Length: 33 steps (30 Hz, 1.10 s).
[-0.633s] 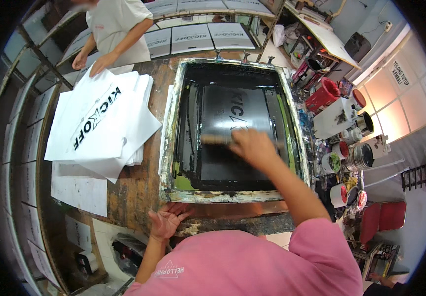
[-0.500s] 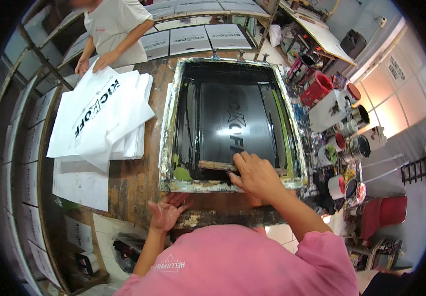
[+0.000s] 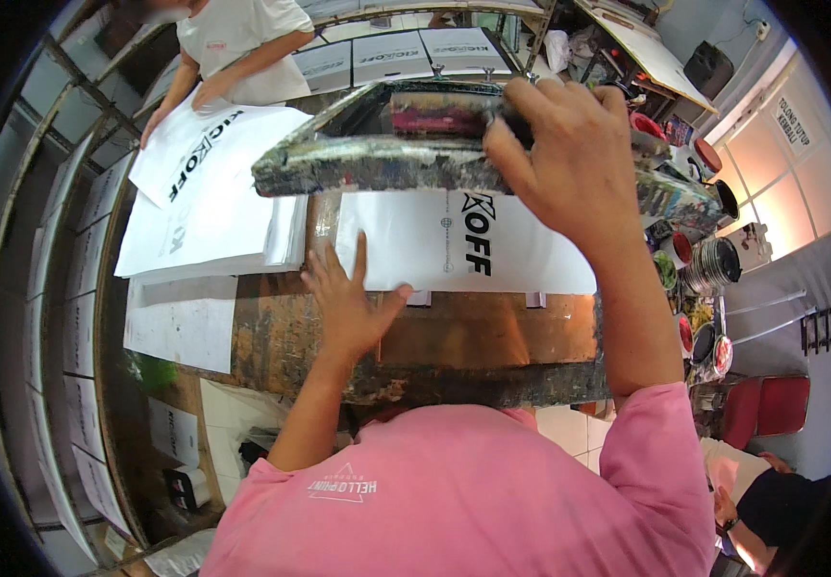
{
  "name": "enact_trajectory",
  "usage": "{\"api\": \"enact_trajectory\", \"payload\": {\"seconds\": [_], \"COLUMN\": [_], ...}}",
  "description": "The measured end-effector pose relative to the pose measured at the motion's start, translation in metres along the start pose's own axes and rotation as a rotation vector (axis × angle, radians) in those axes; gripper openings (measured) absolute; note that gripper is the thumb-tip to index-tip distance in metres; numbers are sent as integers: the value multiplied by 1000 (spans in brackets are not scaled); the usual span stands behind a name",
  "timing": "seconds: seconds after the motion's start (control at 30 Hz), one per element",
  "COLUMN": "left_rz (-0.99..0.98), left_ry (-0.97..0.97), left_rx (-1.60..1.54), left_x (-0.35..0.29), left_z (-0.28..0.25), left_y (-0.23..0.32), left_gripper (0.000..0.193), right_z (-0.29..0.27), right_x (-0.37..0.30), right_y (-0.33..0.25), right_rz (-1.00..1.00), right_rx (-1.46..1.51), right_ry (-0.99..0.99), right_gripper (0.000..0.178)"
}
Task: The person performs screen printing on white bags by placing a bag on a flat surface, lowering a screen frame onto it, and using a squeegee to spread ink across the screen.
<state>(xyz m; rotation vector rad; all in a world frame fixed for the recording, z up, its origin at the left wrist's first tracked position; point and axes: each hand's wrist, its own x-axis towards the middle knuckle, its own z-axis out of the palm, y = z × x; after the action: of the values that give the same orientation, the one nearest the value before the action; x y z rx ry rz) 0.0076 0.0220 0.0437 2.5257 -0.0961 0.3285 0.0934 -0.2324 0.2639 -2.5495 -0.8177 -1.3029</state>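
Note:
My right hand point(image 3: 569, 154) is wrapped over the near edge of a paint-caked screen-printing frame point(image 3: 338, 168), which is tilted up off the table. A squeegee point(image 3: 439, 115) with a streaked, reddish surface lies inside the frame beside my right fingers; whether they touch it too is hard to tell. Under the raised frame lies a white sheet point(image 3: 540, 245) with bold black lettering, its far part hidden. My left hand point(image 3: 353, 298) is spread, empty, at the sheet's near left corner.
To the left, a co-worker's hands point(image 3: 206, 88) are at a stack of printed white sheets point(image 3: 213, 226). Ink tubs and cans point(image 3: 708, 264) crowd the right side. Racks with printed sheets point(image 3: 98, 288) stand far left. Another person point(image 3: 771, 500) is at lower right.
The frame was flat with my right hand on the squeegee; now its near edge is raised, uncovering the printed sheet. My left hand has moved up from below the table edge to the sheet.

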Motion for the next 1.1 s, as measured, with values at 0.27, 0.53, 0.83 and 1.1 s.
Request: {"api": "enact_trajectory", "payload": {"seconds": [0.27, 0.53, 0.83, 1.1], "left_rz": [-67, -134, -349, -372], "left_ry": [-214, 204, 475, 507], "left_rx": [505, -215, -646, -366], "left_x": [-26, 65, 54, 67], "left_z": [39, -21, -97, -225], "left_y": [-5, 65, -26, -201], "left_gripper": [99, 52, 46, 61], "right_z": [1, -5, 0, -4], "right_x": [40, 79, 77, 60], "right_y": [13, 11, 35, 21], "right_rz": [-3, 137, 61, 114], "right_rx": [21, 114, 160, 25], "right_ry": [-28, -13, -124, -140], "right_gripper": [34, 33, 36, 36]}}
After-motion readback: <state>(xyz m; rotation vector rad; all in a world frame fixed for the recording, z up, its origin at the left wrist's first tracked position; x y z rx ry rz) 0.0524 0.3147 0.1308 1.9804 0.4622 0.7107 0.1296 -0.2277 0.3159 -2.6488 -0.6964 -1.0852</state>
